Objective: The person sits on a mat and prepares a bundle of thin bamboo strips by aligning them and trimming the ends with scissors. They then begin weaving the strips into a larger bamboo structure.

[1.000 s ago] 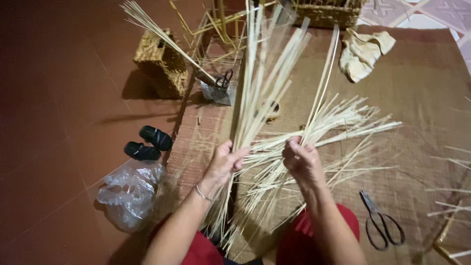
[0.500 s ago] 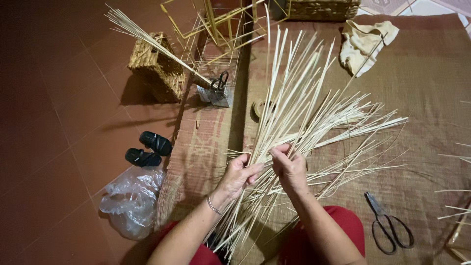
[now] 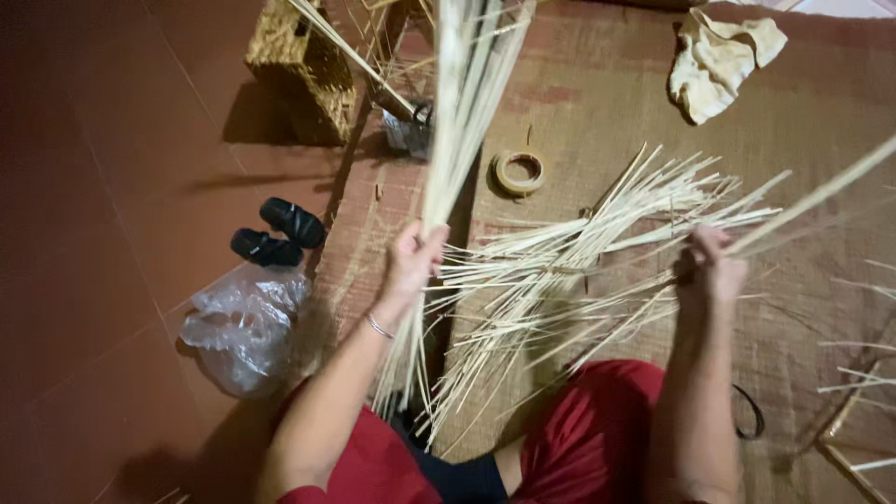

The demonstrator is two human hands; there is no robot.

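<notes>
My left hand [image 3: 413, 257] grips an upright bundle of pale reed strips [image 3: 464, 103] that rises to the top of the view. Off to the right, my right hand [image 3: 715, 266] is closed on a single long strip [image 3: 812, 201] that slants up and to the right. Between my hands a loose fan of reed strips [image 3: 597, 243] lies on the woven mat [image 3: 607, 103], spreading toward the right. My red-clothed knees [image 3: 597, 439] show at the bottom.
A roll of tape [image 3: 519, 172] lies on the mat behind the strips. A woven basket [image 3: 301, 67], a pair of black sandals [image 3: 278, 233] and a crumpled plastic bag [image 3: 241, 322] lie to the left. A cream cloth [image 3: 719, 56] is at the back right.
My hands have moved apart. The right hand has drawn one strip out to the right, while the left keeps the bundle upright. The view has shifted closer.
</notes>
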